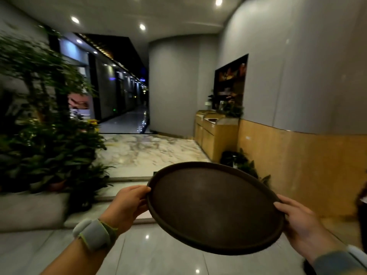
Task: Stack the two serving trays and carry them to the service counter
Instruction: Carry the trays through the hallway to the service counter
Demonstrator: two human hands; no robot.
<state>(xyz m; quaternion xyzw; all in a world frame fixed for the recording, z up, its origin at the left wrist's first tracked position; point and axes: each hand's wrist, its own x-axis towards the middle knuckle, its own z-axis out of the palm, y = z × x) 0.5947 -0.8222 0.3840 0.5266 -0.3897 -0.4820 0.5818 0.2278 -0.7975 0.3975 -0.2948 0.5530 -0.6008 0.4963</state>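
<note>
Left hand (pixel 127 203) and right hand (pixel 297 225) outstretched, each clamped on opposite rims of round tray (pixel 214 207), thumbs on top.

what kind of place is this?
Probably a restaurant or hotel lobby corridor: polished marble floor, potted plants, a wooden cabinet by the wall, and a round tray carried in both hands.

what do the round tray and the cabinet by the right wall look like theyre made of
The round tray looks like dark brown plastic or fibreglass: matte, faintly textured face with a dull sheen and a moulded raised rim. The cabinet looks like light wood or wood-look laminate: warm yellow-tan panels with a smooth finish. Blur leaves both open.
</note>
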